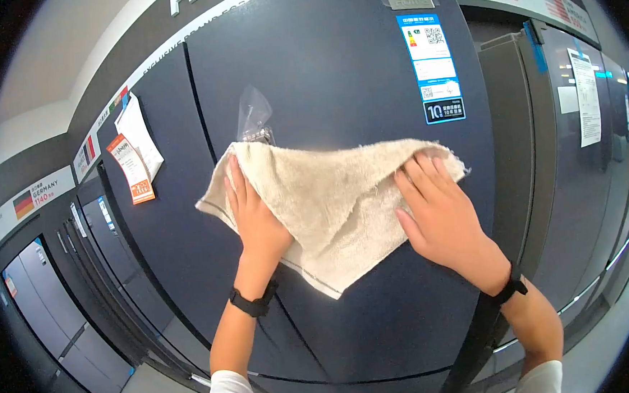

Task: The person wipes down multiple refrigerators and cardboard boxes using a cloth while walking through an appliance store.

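Note:
A cream terry towel [321,182] hangs spread between my two hands, against the dark blue refrigerator door [307,74]. Its lower corner points down, and its top edge sags slightly in the middle. My left hand [258,221] holds the towel's left part, with long fingers pointing up and a fold of cloth beside them. At the upper right edge, my right hand [441,210] has its bent fingers on the cloth and its thumb apart. Black bands circle both wrists. Part of the door behind the towel is hidden.
A clear plastic bag [254,110] sticks up behind the towel's top edge. Blue-and-white labels [432,67] are on the door's upper right. An orange-and-white tag [133,168] hangs at left. Other refrigerators [579,159] stand on both sides.

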`<move>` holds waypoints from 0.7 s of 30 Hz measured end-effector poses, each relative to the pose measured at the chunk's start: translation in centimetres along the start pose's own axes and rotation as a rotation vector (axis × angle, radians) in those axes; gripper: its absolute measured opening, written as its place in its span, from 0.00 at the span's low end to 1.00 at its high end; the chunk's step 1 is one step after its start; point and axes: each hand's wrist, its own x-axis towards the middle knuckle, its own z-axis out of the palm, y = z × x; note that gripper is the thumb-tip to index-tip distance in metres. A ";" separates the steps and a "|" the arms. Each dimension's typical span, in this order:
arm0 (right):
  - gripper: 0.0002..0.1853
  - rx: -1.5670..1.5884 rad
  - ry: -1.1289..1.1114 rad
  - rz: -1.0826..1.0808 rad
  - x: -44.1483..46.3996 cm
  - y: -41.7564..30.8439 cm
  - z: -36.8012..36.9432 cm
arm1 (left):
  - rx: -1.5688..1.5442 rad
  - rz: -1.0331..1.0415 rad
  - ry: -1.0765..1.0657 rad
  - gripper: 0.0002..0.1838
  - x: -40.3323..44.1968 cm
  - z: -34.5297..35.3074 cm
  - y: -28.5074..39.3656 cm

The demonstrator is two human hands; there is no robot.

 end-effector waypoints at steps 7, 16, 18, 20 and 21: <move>0.30 0.041 -0.221 0.041 -6.1 -1.1 0.3 | 0.074 -0.055 -0.234 0.54 -10.7 1.0 1.7; 0.30 0.040 0.022 0.076 0.6 -2.9 2.0 | -0.068 -0.103 -0.039 0.47 -2.8 1.0 -0.2; 0.29 0.133 -0.071 -0.027 -2.0 -4.6 4.1 | -0.105 -0.148 -0.080 0.42 -5.5 1.7 -0.2; 0.28 0.182 -0.173 -0.085 -5.6 -6.9 5.1 | -0.187 -0.199 -0.123 0.40 -8.9 2.4 -0.6; 0.27 0.186 -0.233 -0.094 -7.2 -7.7 5.3 | -0.270 -0.254 -0.135 0.39 -10.2 2.5 -0.9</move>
